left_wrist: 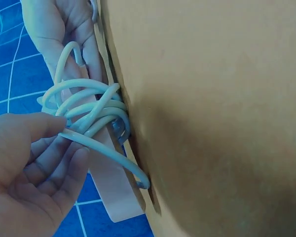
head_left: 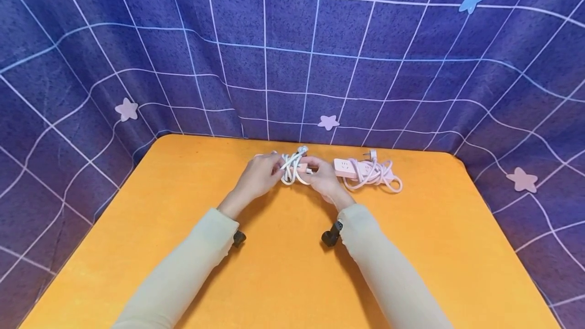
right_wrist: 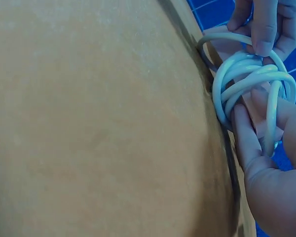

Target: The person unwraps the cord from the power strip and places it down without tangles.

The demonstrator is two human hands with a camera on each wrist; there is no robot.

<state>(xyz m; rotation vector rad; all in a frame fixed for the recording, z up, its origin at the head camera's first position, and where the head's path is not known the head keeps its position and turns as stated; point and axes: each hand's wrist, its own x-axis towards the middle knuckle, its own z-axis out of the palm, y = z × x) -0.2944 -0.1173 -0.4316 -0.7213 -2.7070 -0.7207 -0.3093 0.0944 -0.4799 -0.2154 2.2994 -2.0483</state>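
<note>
Between my two hands is a pale pink power strip (left_wrist: 113, 192) with its white cable (left_wrist: 96, 106) wound round the middle in several loops. My left hand (head_left: 258, 174) pinches a strand of that cable between thumb and fingertips, as the left wrist view shows. From the other side, my right hand (head_left: 324, 182) grips the end of the strip, thumb and fingers on either side of it; a cable loop passes over this hand's fingers in the right wrist view. At the top of the bundle the cable's pale plug (head_left: 302, 150) sticks up in the head view.
Just right of my right hand lies a second pink power strip (head_left: 344, 167), wrapped in its own pink cable (head_left: 377, 172), its plug (head_left: 373, 155) pointing up. Both strips are near the back edge of the orange table (head_left: 283, 268). A blue gridded curtain (head_left: 292, 75) hangs behind.
</note>
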